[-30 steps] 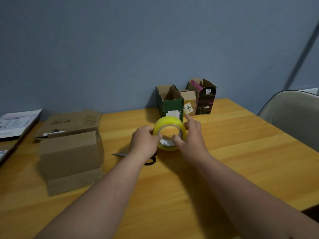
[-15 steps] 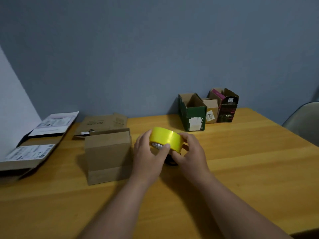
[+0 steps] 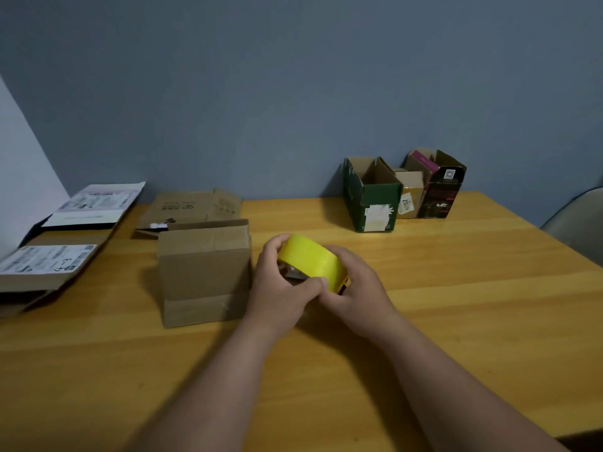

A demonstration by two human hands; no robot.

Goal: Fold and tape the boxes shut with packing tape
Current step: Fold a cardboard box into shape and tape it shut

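Both my hands hold a yellow roll of packing tape point(image 3: 311, 260) just above the wooden table point(image 3: 456, 321). My left hand point(image 3: 280, 290) grips its left side, thumb at the roll's near rim. My right hand point(image 3: 357, 293) curls round its right side, and its fingertips meet the left thumb at the rim. A brown cardboard box point(image 3: 204, 272) stands immediately left of my left hand, its top flaps folded down. The scissors under my hands are almost wholly hidden.
Flattened cardboard point(image 3: 192, 208) lies behind the brown box. More flat boxes with labels point(image 3: 62, 249) lie at the far left. A green open box point(image 3: 372, 195), a small tan box point(image 3: 409, 194) and a black open box point(image 3: 440, 187) stand against the wall. A chair point(image 3: 577, 220) is at right.
The roll has turned from upright, hole facing me, to lying tilted in both hands. My view has swung left, bringing the brown box closer to my hands.
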